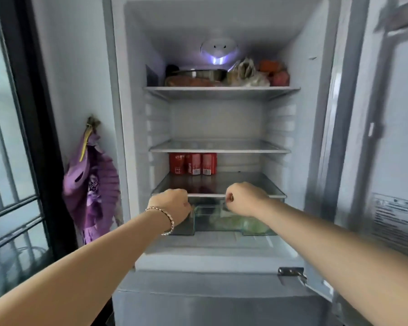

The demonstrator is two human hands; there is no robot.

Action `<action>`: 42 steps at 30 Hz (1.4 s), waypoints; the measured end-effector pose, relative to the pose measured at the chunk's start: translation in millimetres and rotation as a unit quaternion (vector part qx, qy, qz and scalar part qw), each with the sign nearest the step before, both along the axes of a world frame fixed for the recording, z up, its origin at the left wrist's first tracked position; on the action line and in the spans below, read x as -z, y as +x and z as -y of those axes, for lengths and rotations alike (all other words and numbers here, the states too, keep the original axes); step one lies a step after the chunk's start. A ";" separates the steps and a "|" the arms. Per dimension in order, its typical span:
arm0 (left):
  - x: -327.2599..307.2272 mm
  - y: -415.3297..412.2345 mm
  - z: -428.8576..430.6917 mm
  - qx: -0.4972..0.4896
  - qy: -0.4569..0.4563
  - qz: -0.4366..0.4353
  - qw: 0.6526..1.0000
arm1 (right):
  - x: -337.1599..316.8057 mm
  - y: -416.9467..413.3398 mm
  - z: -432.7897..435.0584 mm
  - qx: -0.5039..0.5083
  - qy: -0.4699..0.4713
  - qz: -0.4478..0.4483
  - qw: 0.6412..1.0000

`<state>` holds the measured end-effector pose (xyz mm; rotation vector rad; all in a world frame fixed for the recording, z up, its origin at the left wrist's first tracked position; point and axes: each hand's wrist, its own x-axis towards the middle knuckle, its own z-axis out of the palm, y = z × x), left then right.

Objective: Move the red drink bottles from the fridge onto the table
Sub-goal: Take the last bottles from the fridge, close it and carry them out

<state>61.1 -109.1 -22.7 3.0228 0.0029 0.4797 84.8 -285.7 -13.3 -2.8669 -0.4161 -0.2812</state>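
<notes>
Red drink bottles (193, 164) stand upright.

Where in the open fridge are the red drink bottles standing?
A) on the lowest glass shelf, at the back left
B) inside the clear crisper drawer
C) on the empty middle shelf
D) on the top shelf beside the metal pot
A: the three red drink bottles stand side by side at the back left of the lowest glass shelf, above the clear crisper drawer.

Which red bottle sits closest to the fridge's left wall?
The leftmost red bottle; the other two stand to its right in the row.
</notes>
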 end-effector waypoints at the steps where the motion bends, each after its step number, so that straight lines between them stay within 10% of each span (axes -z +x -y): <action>1: 2.0 25.8 -2.8 -0.003 -0.019 0.012 1.000 | 1.3 26.1 -1.6 -0.001 0.005 0.004 1.000; 17: 57.5 234.1 -46.9 0.054 -0.107 0.076 0.990 | 47.8 287.4 -59.2 0.082 0.185 -0.038 0.979; 23: 70.9 241.1 -50.1 0.092 -0.107 0.154 0.978 | 48.0 354.7 -82.6 0.119 0.394 -0.059 0.910; 42: 67.8 240.7 -49.5 0.062 -0.119 0.143 0.981 | 63.2 273.9 -56.1 0.090 0.417 -0.071 0.901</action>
